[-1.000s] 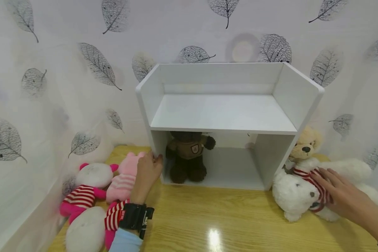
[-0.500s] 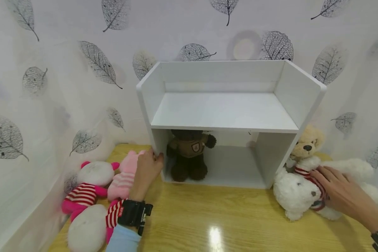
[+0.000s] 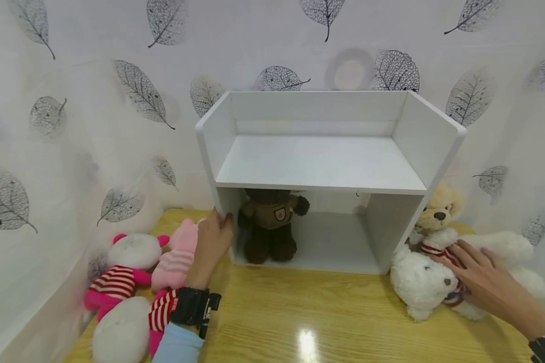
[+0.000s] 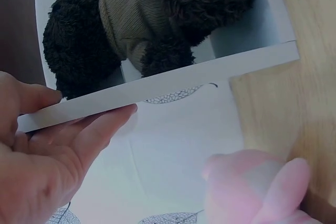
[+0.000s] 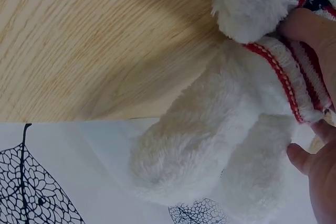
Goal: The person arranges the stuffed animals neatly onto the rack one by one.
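Note:
A white two-tier shelf point(image 3: 322, 161) stands on the table. My left hand point(image 3: 211, 244) grips its left side panel point(image 4: 157, 87), thumb on the inner face and fingers on the outer. In the lower compartment a dark brown teddy bear point(image 3: 272, 222) in a khaki sweater sits upright at the left, its head mostly hidden by the shelf board. To the right of the shelf, a white teddy bear point(image 3: 420, 282) in a red-striped sweater point(image 5: 286, 72) lies on its side. My right hand point(image 3: 490, 282) holds it round the sweater, thumb on one side and fingers on the other.
A tan teddy bear point(image 3: 438, 209) is behind the white one, against the shelf's right side. On the left lie a pink striped plush point(image 3: 177, 259) and two white-headed plushes in red stripes, one farther back point(image 3: 118, 280) and one nearer point(image 3: 122, 330). A leaf-patterned curtain point(image 3: 95, 126) hangs behind.
My right hand has moved a little left over the white teddy bear's sweater and now holds it closer. My left hand stays on the shelf panel. The view has shifted slightly.

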{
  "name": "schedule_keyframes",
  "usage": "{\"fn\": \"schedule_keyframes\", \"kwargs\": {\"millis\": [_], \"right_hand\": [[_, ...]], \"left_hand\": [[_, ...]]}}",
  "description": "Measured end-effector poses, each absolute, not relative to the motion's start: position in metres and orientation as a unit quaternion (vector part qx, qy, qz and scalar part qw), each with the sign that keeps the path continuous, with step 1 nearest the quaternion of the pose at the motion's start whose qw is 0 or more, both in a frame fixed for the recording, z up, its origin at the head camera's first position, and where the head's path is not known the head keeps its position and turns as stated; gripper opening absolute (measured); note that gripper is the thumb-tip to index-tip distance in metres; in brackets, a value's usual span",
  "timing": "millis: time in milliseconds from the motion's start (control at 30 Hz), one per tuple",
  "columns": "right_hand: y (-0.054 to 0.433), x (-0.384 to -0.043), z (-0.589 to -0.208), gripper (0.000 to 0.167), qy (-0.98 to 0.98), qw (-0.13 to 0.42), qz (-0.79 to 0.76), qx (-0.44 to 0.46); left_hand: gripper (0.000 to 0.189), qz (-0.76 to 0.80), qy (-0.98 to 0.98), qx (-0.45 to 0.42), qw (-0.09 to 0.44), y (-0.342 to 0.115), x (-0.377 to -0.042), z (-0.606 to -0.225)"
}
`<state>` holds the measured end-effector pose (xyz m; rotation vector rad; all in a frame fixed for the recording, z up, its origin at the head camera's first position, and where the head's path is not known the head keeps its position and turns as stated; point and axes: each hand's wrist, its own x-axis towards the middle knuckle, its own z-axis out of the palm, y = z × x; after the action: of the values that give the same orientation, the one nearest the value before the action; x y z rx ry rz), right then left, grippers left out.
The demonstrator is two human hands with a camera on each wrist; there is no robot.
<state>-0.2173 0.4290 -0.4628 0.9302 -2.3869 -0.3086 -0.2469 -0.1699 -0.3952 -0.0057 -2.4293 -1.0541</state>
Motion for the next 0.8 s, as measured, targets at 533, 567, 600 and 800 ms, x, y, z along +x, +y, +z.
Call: {"fn": "schedule_keyframes", "kwargs": {"millis": [533,567,600,800], "right_hand": [[0.4243,-0.2178,-0.4603,0.054,-0.898,0.255,-0.121,0.338],[0.4231,-0.2182,-0.4601,0.054,-0.900,0.252,-0.128,0.331],[0.4217,-0.2187,-0.4594,0.064,-0.902,0.248,-0.136,0.325],[0.4212,-0.2235,-0.4607,0.072,-0.890,0.262,-0.110,0.356]], "left_hand": [[0.032,-0.376,-0.892,-0.009,0.251,-0.1715,-0.2467,-0.3987],[0.032,-0.378,-0.892,-0.007,0.248,-0.1714,-0.2462,-0.3984],[0.033,-0.379,-0.892,-0.005,0.245,-0.1712,-0.2459,-0.3982],[0.033,-0.380,-0.896,-0.004,0.231,-0.1706,-0.2451,-0.3969]]}}
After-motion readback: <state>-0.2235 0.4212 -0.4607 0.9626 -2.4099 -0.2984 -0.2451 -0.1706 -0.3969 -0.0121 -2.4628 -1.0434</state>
